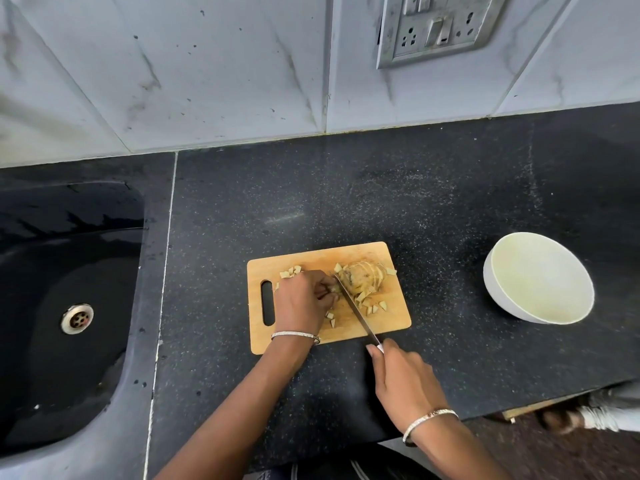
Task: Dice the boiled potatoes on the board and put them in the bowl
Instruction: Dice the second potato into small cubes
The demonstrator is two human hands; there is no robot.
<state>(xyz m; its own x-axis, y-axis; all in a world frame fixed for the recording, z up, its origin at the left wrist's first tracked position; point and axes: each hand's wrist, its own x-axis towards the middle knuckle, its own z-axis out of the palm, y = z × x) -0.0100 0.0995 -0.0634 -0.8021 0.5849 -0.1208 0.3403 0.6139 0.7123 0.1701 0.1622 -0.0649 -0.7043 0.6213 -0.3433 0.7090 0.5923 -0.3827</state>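
Your potato (363, 277) lies on the board (391, 317), pale yellow, sliced crosswise with slices leaning together. Small dice (372, 304) are scattered beside it and near your left hand (304, 299). That hand is curled, pinching a piece at the blade. Your right hand (403, 379) grips the knife (356, 311). The white bowl (498, 289) sits on the counter (433, 202), well apart.

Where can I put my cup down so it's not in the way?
The counter is bare between the cutting board and the white bowl, and behind the board up to the wall. The board is crowded: left hand, knife, potato, cut pieces.
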